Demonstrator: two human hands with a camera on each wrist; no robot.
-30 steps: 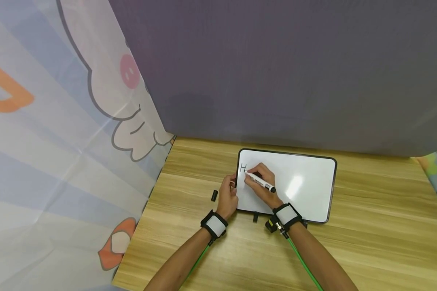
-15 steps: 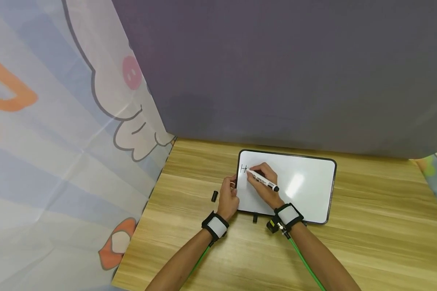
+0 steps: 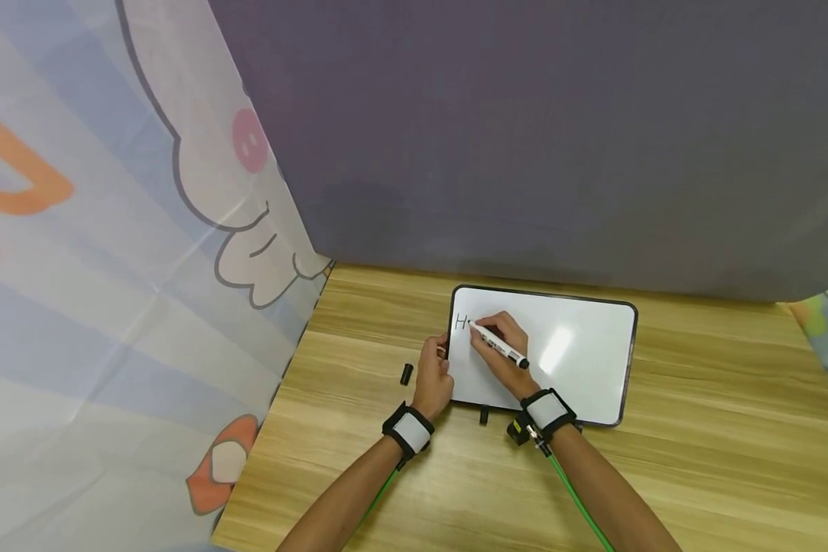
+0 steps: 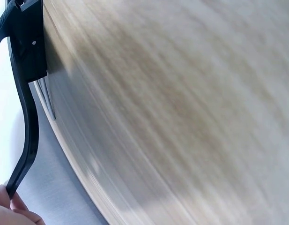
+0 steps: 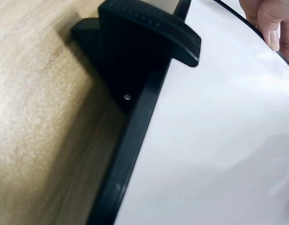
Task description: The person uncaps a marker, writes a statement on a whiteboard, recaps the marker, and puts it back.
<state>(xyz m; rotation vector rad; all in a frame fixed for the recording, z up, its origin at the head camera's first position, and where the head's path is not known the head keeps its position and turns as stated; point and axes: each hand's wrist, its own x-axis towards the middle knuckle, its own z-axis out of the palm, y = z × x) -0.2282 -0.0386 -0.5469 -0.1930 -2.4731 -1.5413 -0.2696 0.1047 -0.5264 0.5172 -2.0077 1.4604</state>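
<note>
A whiteboard with a black frame stands on the wooden table, its writing side up. The left hand grips its left edge; the left wrist view shows fingertips at the black frame. A white marker with a black end is held by the right hand over the board's left part. Its tip is at the board surface, just right of a black letter H. In the right wrist view the left hand's thumb and fingers pinch the board's edge, while the right hand is mostly out of that view.
On the table, left of the left hand, lies a small black cap. Black support feet clasp the board's lower edge, one seen closely as a black clip. Behind the table rises a grey panel; a printed sheet hangs left.
The right hand and marker have shifted slightly right, from the H's right stroke to just beside the letter. A small dark mark shows at the tip. The left hand keeps its grip.
</note>
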